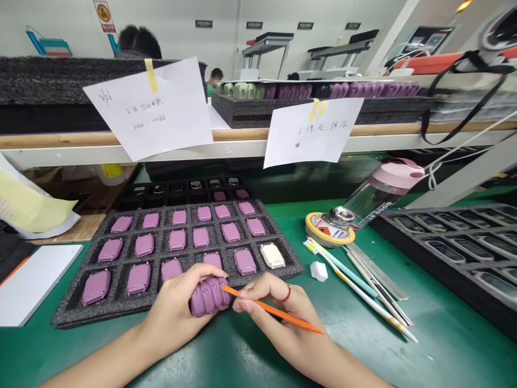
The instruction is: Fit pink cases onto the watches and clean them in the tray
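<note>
Several purple watch cases [208, 297], stacked side by side, are gripped in my left hand [177, 302] above the green table. My right hand [283, 307] pinches a thin orange stick [278, 311], its tip touching or very close to the rightmost case. The left fingers wrap round the stack and hide part of it. Just behind both hands lies a black foam tray [157, 291] with purple watch cases [139, 277] in its pockets. A single cream-coloured case [272, 255] occupies the tray's front right pocket.
On the right are toothbrushes [359, 291], metal strips [379, 272], a white lump [319, 271], a yellow tape roll [323, 237] and a tilted pink-lidded bottle [375, 188]. Another foam tray [436, 237] stands far right. Paper notes [149, 113] hang from the shelf [238, 144].
</note>
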### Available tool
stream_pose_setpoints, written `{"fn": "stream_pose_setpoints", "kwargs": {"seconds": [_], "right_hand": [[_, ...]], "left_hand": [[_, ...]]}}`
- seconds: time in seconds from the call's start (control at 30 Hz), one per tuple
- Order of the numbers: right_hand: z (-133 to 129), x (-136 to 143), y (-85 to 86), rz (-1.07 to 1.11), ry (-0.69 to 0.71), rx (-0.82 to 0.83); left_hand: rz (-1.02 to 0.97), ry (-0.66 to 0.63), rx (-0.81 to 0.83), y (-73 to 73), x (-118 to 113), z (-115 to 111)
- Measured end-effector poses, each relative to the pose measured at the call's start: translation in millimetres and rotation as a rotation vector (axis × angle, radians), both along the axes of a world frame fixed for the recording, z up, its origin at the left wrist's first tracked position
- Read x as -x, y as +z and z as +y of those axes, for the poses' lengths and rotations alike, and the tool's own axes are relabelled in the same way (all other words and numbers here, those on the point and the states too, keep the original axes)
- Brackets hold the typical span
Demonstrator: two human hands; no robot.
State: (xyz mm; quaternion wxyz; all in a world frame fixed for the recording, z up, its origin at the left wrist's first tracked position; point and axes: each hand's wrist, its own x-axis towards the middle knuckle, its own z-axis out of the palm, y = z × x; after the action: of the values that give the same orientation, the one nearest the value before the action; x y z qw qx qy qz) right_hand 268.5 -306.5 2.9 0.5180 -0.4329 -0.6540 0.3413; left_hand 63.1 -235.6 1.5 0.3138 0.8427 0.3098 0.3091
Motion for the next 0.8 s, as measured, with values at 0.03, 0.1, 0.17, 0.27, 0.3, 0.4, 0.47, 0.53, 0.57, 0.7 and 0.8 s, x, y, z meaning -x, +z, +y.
{"fn": "stream_pose_setpoints", "kwargs": {"seconds": [0.03,0.1,0.17,0.27,0.3,0.4,0.47,0.53,0.57,0.7,0.8], "right_hand": [[0,1,-1.3,-0.004,-0.005,0.002],[1,1,-0.5,-0.008,-0.021,-0.008],[1,-3,6.5,0.010,-0.081,-0.042],[-2,-25,24.3,0.078,-0.276,-0.120],[-3,-36,29.5,0.063,-0.351,-0.133],[-12,-72,34.2,-0.344,-0.529,0.009],[-20,-91,27.6,-0.650,-0.557,0.164],[-28,-102,17.2,-0.780,-0.550,0.245],[-31,-106,12.1,-0.806,-0.548,0.263],[-35,-116,-1.0,-0.902,-0.628,0.266],[-30,-130,-8.4,-0.942,-0.726,0.205]], "left_hand": [[0.001,0.008,0.005,0.3,0,0],[-0.001,0.027,0.023,0.7,0,0],[0.003,0.038,0.046,0.9,0,-1],[0.019,0.040,0.063,1.2,1,-2],[0.025,0.043,0.059,1.2,2,-2],[0.043,0.046,0.023,0.5,3,-1],[0.056,0.038,-0.010,-1.1,4,1],[0.065,0.029,-0.036,-3.6,4,3],[0.069,0.027,-0.044,-4.9,5,3],[0.075,0.032,-0.069,-7.4,6,4],[0.094,0.032,-0.090,-5.7,6,3]]}}
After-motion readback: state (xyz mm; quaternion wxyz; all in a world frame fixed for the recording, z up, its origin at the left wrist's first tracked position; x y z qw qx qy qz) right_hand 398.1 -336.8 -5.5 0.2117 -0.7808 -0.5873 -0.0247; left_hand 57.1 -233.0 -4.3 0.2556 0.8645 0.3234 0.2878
